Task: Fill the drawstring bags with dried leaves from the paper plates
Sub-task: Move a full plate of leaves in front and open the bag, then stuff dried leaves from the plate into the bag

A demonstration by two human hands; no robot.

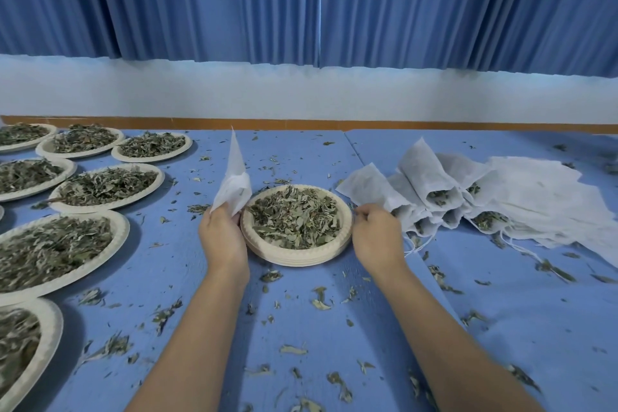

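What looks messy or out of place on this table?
Crumbled leaf bits are spilled all over the blue table cover, round the centre plate and toward the near edge. On the right, the filled bags lie tipped over with open mouths, leaves showing.

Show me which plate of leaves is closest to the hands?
The middle paper plate, right between the left hand and right hand; the other plates sit off to the left.

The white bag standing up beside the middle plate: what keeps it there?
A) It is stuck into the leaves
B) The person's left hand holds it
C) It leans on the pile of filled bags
B: the left hand grips the white bag by its lower end, just left of the plate.
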